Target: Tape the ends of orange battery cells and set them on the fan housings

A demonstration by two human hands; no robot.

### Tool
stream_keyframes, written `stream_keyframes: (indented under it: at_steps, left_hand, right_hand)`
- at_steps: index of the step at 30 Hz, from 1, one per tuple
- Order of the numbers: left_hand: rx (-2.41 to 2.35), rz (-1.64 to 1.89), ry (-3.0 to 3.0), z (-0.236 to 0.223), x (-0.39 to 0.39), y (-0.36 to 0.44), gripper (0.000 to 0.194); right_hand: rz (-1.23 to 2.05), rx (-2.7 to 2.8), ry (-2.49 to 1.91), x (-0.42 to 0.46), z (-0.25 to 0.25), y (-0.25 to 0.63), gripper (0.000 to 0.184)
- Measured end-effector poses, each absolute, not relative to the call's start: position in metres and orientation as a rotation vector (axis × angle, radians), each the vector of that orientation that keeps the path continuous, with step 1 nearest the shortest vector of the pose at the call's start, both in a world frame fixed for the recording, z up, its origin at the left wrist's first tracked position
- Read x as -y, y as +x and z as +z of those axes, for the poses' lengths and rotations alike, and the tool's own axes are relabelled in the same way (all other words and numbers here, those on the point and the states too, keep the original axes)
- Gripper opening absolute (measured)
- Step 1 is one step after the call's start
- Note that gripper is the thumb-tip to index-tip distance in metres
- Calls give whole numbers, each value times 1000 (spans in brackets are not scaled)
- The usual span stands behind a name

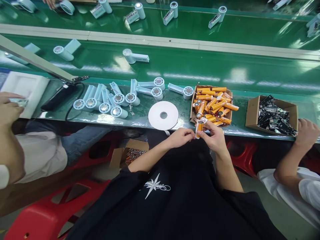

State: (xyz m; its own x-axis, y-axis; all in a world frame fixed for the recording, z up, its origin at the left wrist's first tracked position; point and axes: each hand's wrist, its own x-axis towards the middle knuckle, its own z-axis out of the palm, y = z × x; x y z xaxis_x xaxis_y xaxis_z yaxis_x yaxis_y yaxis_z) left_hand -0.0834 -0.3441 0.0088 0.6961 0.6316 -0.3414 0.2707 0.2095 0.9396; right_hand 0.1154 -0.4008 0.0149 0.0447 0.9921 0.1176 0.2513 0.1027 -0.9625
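My right hand (214, 136) is closed around an orange cylindrical battery (200, 127), which carries a white strip and thin wires at its top. Close beside it, my left hand (184, 137) has its fingers pinched together at the battery's near side; whatever lies between them is too small to make out. Just beyond both hands, a cardboard box (192, 113) holds several more orange batteries (212, 105). Left of it lies a flat white roll (156, 116) with a round hole, a short strip end hanging over the table's front edge.
Several light blue fan bodies (117, 111) lie on the bench at left. A box of dark metal parts (252, 113) stands at right, near a co-worker's hand (307, 133). Another co-worker's hand (10, 108) is at far left. Behind runs a green conveyor (180, 70).
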Motion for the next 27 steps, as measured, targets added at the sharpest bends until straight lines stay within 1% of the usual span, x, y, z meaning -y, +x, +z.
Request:
stream_keyframes:
  at_steps: [14, 17, 19, 21, 24, 25, 27]
  left_hand:
    - [-804, 257, 1471, 0, 348, -89, 18]
    - [-837, 191, 1492, -10, 351, -94, 24]
    - [-873, 100, 1502, -23, 354, -97, 31]
    - [-917, -22, 1519, -39, 358, -98, 33]
    - [-982, -225, 1597, -62, 365, -85, 30]
    - [-989, -289, 1647, -69, 367, -77, 28]
    - [-958, -399, 1777, -85, 366, -58, 28]
  right_hand:
    - [1048, 1266, -1312, 401, 15, 121, 50]
    - [1132, 1131, -1234, 404, 18, 131, 51]
    - [1237, 1012, -1175, 409, 13, 142, 54]
    - [1403, 885, -1117, 420, 0, 155, 56]
    - [1840, 583, -972, 454, -28, 165, 59]
    - [2008, 422, -898, 467, -40, 165, 62]
    - [2030, 362, -941, 488, -69, 162, 66]
